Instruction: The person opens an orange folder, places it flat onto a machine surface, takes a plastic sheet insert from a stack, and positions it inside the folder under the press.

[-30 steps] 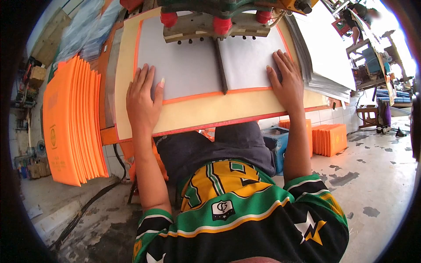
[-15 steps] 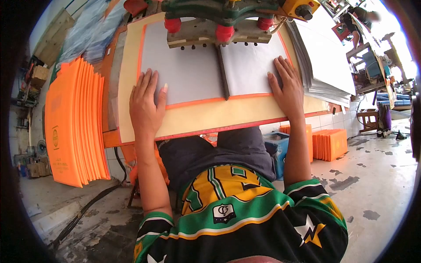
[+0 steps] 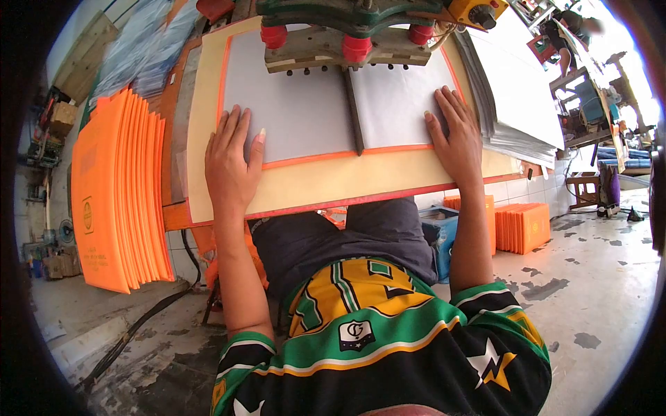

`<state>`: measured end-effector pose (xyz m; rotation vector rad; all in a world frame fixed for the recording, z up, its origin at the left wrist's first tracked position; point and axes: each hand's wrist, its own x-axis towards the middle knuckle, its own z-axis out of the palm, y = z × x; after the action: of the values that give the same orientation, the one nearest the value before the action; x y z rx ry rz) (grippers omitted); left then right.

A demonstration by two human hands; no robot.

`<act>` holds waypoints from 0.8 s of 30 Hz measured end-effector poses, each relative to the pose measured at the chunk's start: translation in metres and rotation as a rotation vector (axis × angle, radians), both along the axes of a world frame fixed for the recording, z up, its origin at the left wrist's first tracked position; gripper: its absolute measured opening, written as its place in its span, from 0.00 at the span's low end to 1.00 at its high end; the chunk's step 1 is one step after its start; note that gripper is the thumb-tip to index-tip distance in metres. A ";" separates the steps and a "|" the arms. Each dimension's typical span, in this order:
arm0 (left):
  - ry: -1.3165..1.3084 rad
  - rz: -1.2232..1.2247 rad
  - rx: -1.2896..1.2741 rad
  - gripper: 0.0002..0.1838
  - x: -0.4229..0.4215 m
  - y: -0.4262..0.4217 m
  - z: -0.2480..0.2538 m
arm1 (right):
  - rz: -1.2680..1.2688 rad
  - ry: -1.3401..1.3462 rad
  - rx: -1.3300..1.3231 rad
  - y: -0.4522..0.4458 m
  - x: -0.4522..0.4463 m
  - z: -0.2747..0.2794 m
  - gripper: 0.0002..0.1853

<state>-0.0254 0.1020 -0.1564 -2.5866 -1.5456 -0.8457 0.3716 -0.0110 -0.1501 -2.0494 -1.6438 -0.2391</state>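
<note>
My left hand point(image 3: 234, 159) lies flat with fingers stretched over the left edge of a grey-white sheet point(image 3: 291, 111) bordered in orange. On the right edge of a second pale sheet point(image 3: 395, 111) rests my right hand point(image 3: 456, 139), fingers extended and thumb apart. Neither hand grips anything. Both sheets lie on a cream board point(image 3: 333, 177) with a red front edge. A dark bar point(image 3: 354, 114) runs between the sheets, under a green machine head point(image 3: 347, 17) with red knobs point(image 3: 356, 48), which hides their far part.
Orange folders point(image 3: 121, 194) stand stacked at the left, below plastic-wrapped sheets point(image 3: 149, 55). White sheets point(image 3: 517, 90) are piled at the right. More orange folders point(image 3: 522, 229) and a blue bin point(image 3: 440, 239) stand lower right. Another person point(image 3: 565, 35) is at the far upper right.
Compared with a second ago, the board, machine and both hands appear slightly shifted in view, as the camera has moved a little. My hands keep the same flat pose on the sheets.
</note>
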 end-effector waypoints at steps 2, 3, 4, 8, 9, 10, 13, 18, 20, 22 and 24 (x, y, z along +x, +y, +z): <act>0.001 0.001 0.000 0.27 0.000 0.000 0.000 | -0.008 -0.002 0.002 0.000 -0.001 -0.001 0.30; 0.005 0.008 -0.005 0.27 0.001 -0.001 0.000 | -0.016 -0.005 0.005 -0.001 -0.002 -0.002 0.30; 0.008 0.015 -0.010 0.27 0.001 -0.001 0.001 | -0.016 -0.005 0.004 -0.001 -0.002 -0.001 0.30; 0.003 0.009 -0.009 0.27 0.001 -0.001 0.001 | -0.003 0.004 0.001 0.000 0.000 0.000 0.30; 0.006 0.014 -0.003 0.27 0.000 -0.001 0.000 | -0.004 0.002 -0.001 0.000 0.000 -0.001 0.30; 0.010 0.020 0.002 0.27 0.000 0.000 -0.001 | -0.003 0.002 -0.001 0.000 0.000 -0.001 0.30; 0.006 0.001 0.010 0.27 0.000 0.000 0.000 | 0.006 0.015 0.001 0.000 0.000 0.000 0.30; 0.003 -0.004 0.011 0.27 -0.001 0.001 -0.001 | 0.009 0.020 0.007 -0.001 -0.001 0.001 0.30; 0.002 -0.005 0.008 0.27 0.000 0.000 -0.001 | 0.007 0.017 0.006 -0.001 0.000 0.001 0.30; 0.005 0.005 0.001 0.27 0.000 0.000 -0.001 | 0.007 0.014 0.006 0.000 0.000 -0.001 0.30; 0.014 0.016 0.000 0.28 0.000 0.000 -0.002 | -0.025 -0.007 -0.003 0.000 0.000 -0.004 0.30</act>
<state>-0.0256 0.1019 -0.1589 -2.5706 -1.5602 -0.8242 0.3717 -0.0112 -0.1544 -2.0745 -1.6246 -0.2521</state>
